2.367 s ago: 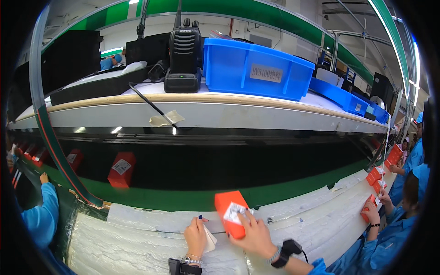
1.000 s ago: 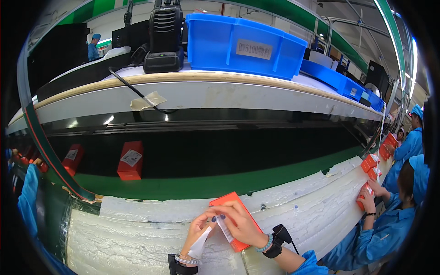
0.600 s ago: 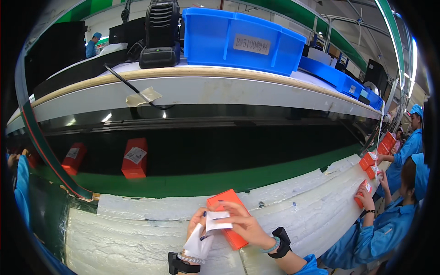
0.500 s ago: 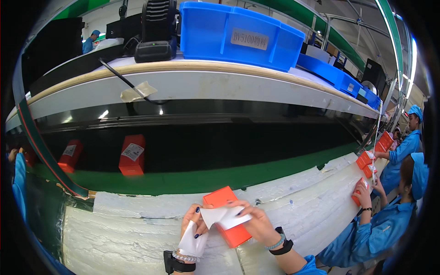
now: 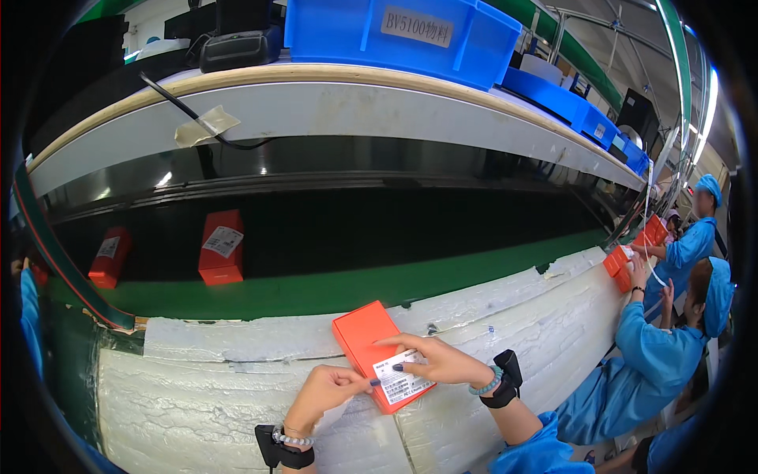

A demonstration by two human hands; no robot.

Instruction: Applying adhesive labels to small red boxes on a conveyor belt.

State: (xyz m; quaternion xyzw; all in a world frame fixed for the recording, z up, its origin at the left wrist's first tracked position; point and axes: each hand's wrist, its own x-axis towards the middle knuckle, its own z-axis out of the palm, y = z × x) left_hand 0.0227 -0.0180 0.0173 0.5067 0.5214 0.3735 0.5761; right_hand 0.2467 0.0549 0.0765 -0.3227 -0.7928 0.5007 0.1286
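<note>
An orange-red box (image 5: 363,332) lies at a slant on the pale wrapped work surface, with a printed white label (image 5: 399,385) on its near end. My left hand (image 5: 324,395) is closed, its thumb and forefinger pinched together at the label's left edge. Beneath its palm shows a piece of white paper (image 5: 335,412), mostly hidden by the fingers. Over the label's upper right part rests my right hand (image 5: 442,361), open, with the forefinger stretched across the box and the thumb pressing on the label.
Two labelled orange-red boxes (image 5: 222,249) stand on the dark green conveyor (image 5: 300,296) beyond the work surface. Above it runs a shelf (image 5: 332,110) with a blue bin (image 5: 403,39). At right, co-workers in blue (image 5: 647,347) handle more orange-red boxes (image 5: 618,265).
The label has come down from above the box onto its near end, printed side up. My left hand has moved slightly left and down. The view has shifted, lowering the shelf out of frame less.
</note>
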